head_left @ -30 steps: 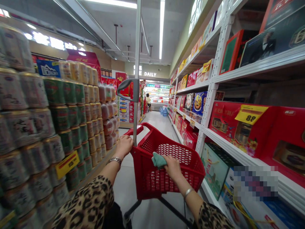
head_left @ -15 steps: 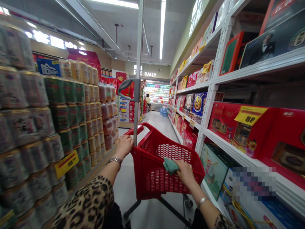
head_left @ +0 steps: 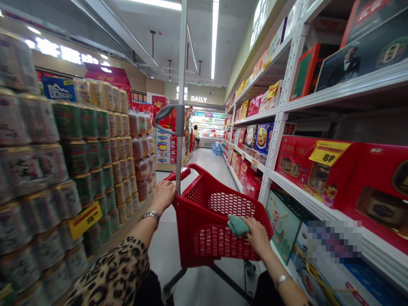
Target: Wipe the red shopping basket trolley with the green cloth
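Observation:
A red plastic shopping cart (head_left: 193,229) stands in front of me in the aisle, its basket sides perforated with holes. My left hand (head_left: 163,196) is closed round the red corner of the cart, beside the foot of an upright metal pole (head_left: 180,153) that carries a grey handle (head_left: 170,120). In my right hand (head_left: 256,236) a green cloth (head_left: 238,225) is bunched up against the near rim of the basket. The fingertips under the cloth are partly hidden.
Stacked drink cans (head_left: 41,165) line the left side, with a yellow price tag (head_left: 85,221). White shelving (head_left: 277,144) with red gift boxes (head_left: 310,172) runs along the right. Blue water bottles (head_left: 218,148), a person (head_left: 196,134) and a refrigerated display (head_left: 208,123) are at the far end.
My right hand has slid the green cloth rightward along the near rim of the basket. My left hand keeps its hold on the cart corner. The whole view has shifted slightly.

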